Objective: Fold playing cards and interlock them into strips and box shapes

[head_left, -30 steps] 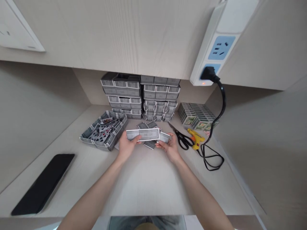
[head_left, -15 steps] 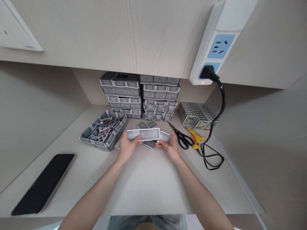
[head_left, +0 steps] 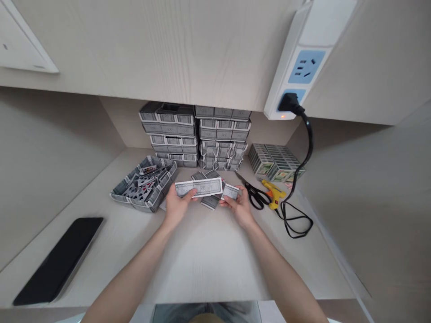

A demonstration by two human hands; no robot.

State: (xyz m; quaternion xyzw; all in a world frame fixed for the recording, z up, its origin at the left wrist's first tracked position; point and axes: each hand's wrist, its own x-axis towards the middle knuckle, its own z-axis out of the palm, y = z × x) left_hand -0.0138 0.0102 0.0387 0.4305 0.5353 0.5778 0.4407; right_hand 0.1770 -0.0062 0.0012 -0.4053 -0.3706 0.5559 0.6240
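A pale bench (head_left: pixel 202 264) in the head view, patterned boxes (head_left: pixel 173 130) stacked behind. The left hand (head_left: pixel 177 204) grips a long card strip (head_left: pixel 206 187) above loose cards (head_left: pixel 209 202); just beside it, the right hand (head_left: pixel 239 205) pinches a smaller card piece (head_left: pixel 230 191). Scissors (head_left: pixel 257 197) and a yellow glue gun (head_left: pixel 275 194) lie right, a card-filled tray (head_left: pixel 145 207) left.

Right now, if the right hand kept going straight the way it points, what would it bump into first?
Probably the right end of the long card strip held in the left hand. Depth is unclear, so the right hand might pass above or below it.
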